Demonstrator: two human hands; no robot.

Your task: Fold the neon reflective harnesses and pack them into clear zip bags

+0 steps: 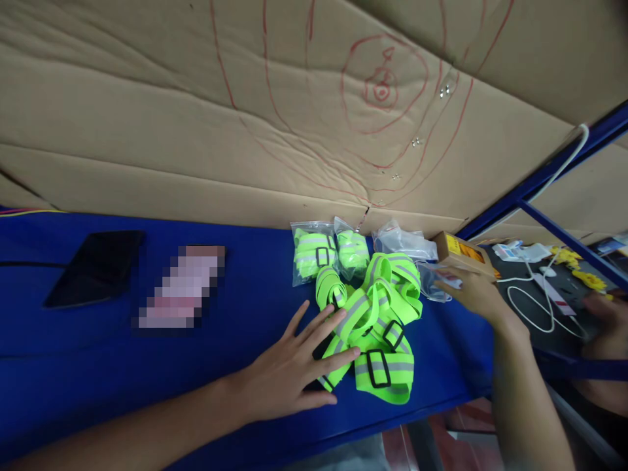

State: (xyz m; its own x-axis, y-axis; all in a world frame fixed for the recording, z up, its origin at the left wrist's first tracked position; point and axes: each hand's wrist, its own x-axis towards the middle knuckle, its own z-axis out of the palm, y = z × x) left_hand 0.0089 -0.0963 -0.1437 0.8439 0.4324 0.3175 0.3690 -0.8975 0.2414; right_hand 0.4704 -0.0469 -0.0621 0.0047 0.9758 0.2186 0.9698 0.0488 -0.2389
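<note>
Two hands: left [289, 373] spread on neon straps [377, 327]; right [473, 291] at clear bag [434, 281], grip unclear; box [464, 254] label unreadable.

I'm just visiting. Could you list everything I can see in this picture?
table cover: one, blue, foreground
cardboard sheet: one, brown with red circles, behind
phone: one, black, far left
loose straps: pile, neon green, black buckles, centre
bagged straps: two bags, neon green, by cardboard
clear bags: few, see-through, right of those
small box: one, brown and orange, right
cable and plug: one, white, far right
another person's hand: one, right edge
left hand: open, fingertips on loose straps
right hand: beside clear bags and small box
</note>
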